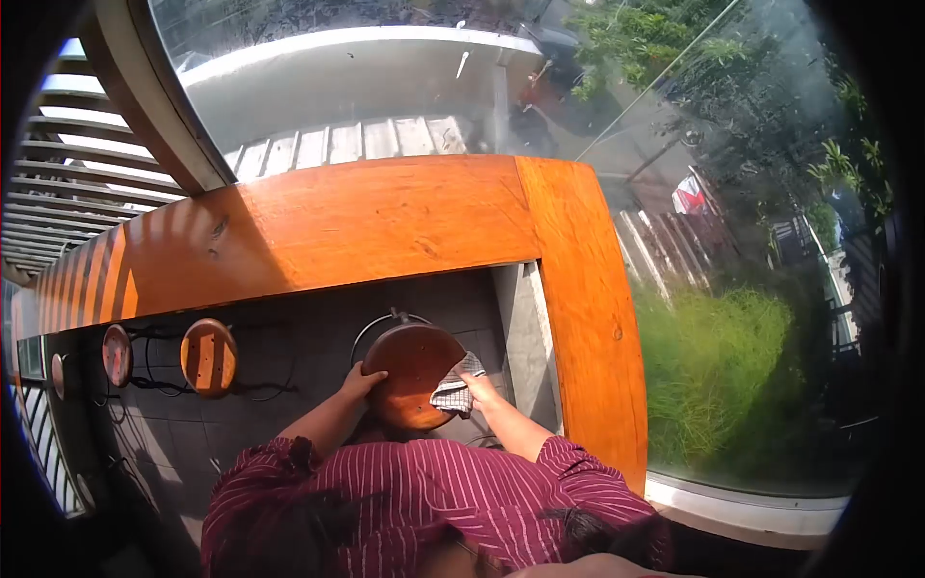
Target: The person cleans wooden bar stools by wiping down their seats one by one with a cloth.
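A round brown wooden stool seat (409,371) on a metal frame stands in front of my body. My left hand (364,379) grips the seat's left edge, its fingers on the rim. At the seat's right side my right hand (476,383) is closed on a checkered cloth (455,387), which lies against the wood. Sunlight falls on the lower part of the seat.
An orange-brown wooden counter (385,217) runs across and turns down at the right, beside large windows. More round stools (208,357) stand at the left on a dark tiled floor (289,332). A grey wall panel (528,337) stands under the counter.
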`<state>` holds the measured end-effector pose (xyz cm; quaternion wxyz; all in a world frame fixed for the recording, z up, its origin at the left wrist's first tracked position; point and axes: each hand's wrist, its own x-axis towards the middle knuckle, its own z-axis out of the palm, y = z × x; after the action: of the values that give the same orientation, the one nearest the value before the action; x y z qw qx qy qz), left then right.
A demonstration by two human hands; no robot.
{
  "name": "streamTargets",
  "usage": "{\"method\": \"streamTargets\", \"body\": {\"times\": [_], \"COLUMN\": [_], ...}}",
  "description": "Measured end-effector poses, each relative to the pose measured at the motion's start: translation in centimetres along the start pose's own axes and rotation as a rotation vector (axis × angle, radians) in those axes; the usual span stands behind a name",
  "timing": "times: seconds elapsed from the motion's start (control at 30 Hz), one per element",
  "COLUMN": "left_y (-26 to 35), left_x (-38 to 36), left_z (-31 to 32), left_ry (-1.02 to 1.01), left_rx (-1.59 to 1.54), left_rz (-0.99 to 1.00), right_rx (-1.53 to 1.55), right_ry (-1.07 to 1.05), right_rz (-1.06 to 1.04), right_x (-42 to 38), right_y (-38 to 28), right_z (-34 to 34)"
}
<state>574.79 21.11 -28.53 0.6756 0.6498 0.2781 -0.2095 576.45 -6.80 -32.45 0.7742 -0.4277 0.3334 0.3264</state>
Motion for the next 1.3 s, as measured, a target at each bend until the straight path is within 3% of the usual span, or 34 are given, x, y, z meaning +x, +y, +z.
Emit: {"method": "streamTargets", "body": {"times": [0.1,0.13,0.2,0.3,0.4,0.43,0.5,0.6,0.67,0.73,0.87,0.97,1.0,1.03,1.07,1.1,1.13,1.2,1.27,1.3], "left_y": [0.4,0.3,-0.8,-2.9,-3.4,-5.1,-9.9,-10.9,-11.4,-10.9,-9.1,-5.9,-5.3,-5.5,-5.6,-5.6,-6.8,-8.3,-13.0,-2.3], "left_x": [6.4,8.3,12.0,16.4,19.7,21.5,26.3,27.5,28.0,27.9,26.6,24.1,21.2,20.0,18.2,16.4,15.2,13.3,10.3,8.0], "left_z": [-0.9,-1.1,-1.7,-1.7,-2.1,-2.1,-2.0,-2.6,-3.2,-3.5,-3.3,-3.2,-3.4,-3.2,-2.6,-2.4,-2.9,-2.8,-4.8,4.3], "left_ry": [-0.112,-0.141,-0.162,-0.029,-0.003,-0.001,0.280,0.265,0.250,0.230,0.183,0.157,0.225,0.250,0.311,0.291,0.170,0.008,-0.662,-0.669], "left_rx": [0.164,0.177,0.182,0.135,0.536,0.537,0.707,0.716,0.731,0.743,0.762,0.782,0.563,0.599,0.595,0.517,0.479,0.449,-0.256,-0.244], "left_rz": [-0.107,-0.125,-0.144,-0.131,-0.125,-0.136,0.732,0.678,0.630,0.588,0.520,0.487,0.153,-0.044,-0.084,-0.115,-0.047,-0.166,0.396,0.420], "right_rx": [0.034,-0.063,0.018,-0.013,-0.106,-0.148,-0.173,-0.382,-0.405,-0.451,-0.536,-0.622,-0.664,-0.658,-0.499,-0.341,-0.278,-0.129,0.058,-0.034], "right_ry": [0.158,0.296,0.209,0.241,0.321,0.324,0.276,0.356,0.291,0.362,0.457,0.474,0.483,0.477,0.286,0.093,-0.001,-0.094,-0.314,-0.296], "right_rz": [0.109,0.040,-0.014,0.004,0.051,0.054,0.058,0.001,0.029,-0.149,-0.095,-0.204,-0.186,-0.197,-0.112,-0.028,-0.001,0.137,0.106,0.129], "right_x": [4.5,5.0,5.4,10.3,14.2,14.9,18.5,19.8,20.2,20.1,20.4,17.2,15.3,13.4,11.6,9.8,8.3,4.1,1.0,0.3], "right_y": [-0.2,-0.8,-1.9,-1.2,-1.3,-1.8,-0.4,-1.4,-2.4,-3.1,-1.9,-1.1,-1.1,-1.1,-1.0,-0.8,-0.3,-0.2,1.1,1.6], "right_z": [0.1,1.1,3.0,2.1,2.0,2.6,0.9,1.8,2.9,4.2,3.0,3.1,3.7,4.3,4.5,4.7,5.1,7.2,8.4,8.3]}}
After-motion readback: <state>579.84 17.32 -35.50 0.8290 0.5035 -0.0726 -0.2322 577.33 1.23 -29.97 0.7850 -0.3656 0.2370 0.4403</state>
